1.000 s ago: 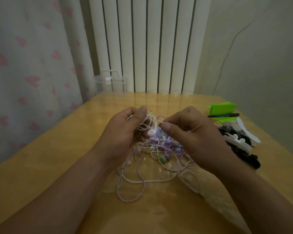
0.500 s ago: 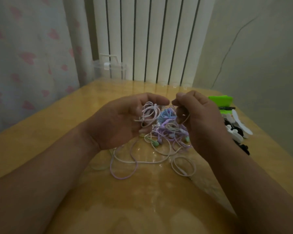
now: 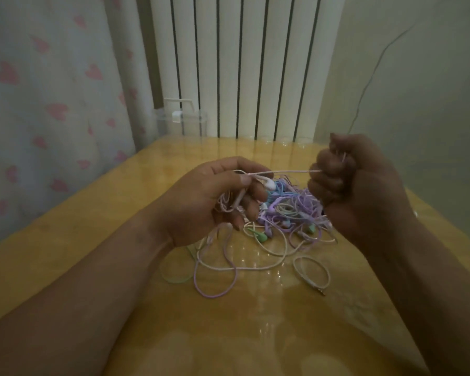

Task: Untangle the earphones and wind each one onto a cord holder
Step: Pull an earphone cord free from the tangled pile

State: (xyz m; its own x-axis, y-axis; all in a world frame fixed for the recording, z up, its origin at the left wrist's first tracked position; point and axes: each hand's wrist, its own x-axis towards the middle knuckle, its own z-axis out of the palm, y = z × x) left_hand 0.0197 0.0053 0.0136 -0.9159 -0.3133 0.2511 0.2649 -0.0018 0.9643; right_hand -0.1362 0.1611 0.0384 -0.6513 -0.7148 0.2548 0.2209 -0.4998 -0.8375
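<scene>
A tangle of earphones (image 3: 288,210) in purple, blue, green and white lies on the wooden table (image 3: 92,245) between my hands. My left hand (image 3: 201,204) pinches a white earphone cord (image 3: 282,172) near its white earbud (image 3: 269,184), with more loops curled in its fingers. My right hand (image 3: 347,183) is a fist closed round the other stretch of that white cord, which runs taut between the two hands above the pile. Loose loops of purple cord (image 3: 215,294) and white cord (image 3: 312,272), ending in a plug, trail toward me. No cord holder shows; my right hand covers that side.
A clear plastic box (image 3: 182,123) stands at the table's back edge before the white ribbed radiator (image 3: 242,66). A curtain with pink hearts (image 3: 52,104) hangs on the left. A wall (image 3: 418,90) closes the right.
My hands have drawn apart, my right hand going up and right, pulling a white cord taut out of the tangle. The view has shifted, and the green and white items at right are out of sight.
</scene>
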